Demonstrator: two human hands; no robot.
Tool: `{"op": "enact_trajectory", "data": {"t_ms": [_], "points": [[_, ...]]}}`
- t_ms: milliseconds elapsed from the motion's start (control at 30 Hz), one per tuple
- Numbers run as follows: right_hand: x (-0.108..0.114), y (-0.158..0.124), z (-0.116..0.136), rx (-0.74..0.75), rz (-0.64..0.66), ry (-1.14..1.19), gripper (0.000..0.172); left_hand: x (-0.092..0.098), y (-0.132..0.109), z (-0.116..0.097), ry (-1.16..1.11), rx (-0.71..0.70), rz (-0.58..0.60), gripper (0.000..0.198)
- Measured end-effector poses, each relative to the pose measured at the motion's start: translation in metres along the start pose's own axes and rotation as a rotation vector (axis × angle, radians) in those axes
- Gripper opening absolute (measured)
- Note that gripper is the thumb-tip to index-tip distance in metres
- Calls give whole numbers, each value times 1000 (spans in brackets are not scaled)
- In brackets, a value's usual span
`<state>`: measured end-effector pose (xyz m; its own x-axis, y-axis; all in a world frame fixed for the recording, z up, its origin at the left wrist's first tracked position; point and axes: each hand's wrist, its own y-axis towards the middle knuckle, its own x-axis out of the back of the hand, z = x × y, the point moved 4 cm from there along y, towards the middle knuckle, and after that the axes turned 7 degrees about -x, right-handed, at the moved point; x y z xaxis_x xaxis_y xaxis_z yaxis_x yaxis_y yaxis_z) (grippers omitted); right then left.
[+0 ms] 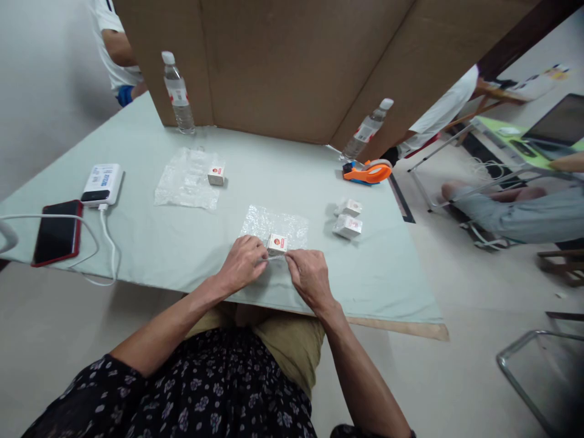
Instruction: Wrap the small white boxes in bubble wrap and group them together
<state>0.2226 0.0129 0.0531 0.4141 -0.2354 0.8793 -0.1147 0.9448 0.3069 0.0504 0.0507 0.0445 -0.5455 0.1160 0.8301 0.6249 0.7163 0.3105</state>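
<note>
Overall, a pale green table (182,243) fills the view, with a brown cardboard screen (283,61) standing at its far edge. Near the front edge lies a clear bubble-wrap sheet (274,222), and a small white box (277,243) sits on its near part. The left hand (244,263) and right hand (310,277) rest just in front of that box, fingers curled closed, each pinching the sheet's near edge. A second sheet (185,179) carrying another box (216,174) lies farther left. Two wrapped boxes (347,226) and an orange tape dispenser (367,172) lie to the right.
</note>
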Motion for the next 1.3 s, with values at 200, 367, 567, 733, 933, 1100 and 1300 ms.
{"op": "enact_trajectory", "data": {"t_ms": [200,367,567,733,933,1100,1300], "points": [[-5,30,-21,-121,-30,217,16,-1,34,12,-204,76,-65,3],[-15,42,-30,-140,13,440,15,-7,43,19,-382,168,-56,10],[-13,37,-20,-76,63,445,17,-7,36,20,-562,143,-28,13],[-11,20,-5,-68,63,407,20,-1,23,16,-620,151,-7,14],[-11,10,0,-69,72,349,18,2,18,13,-627,172,33,12],[-11,6,0,-91,85,372,18,2,16,11,-634,191,39,12],[-17,7,-3,-109,77,393,19,0,19,12,-677,211,58,12]]}}
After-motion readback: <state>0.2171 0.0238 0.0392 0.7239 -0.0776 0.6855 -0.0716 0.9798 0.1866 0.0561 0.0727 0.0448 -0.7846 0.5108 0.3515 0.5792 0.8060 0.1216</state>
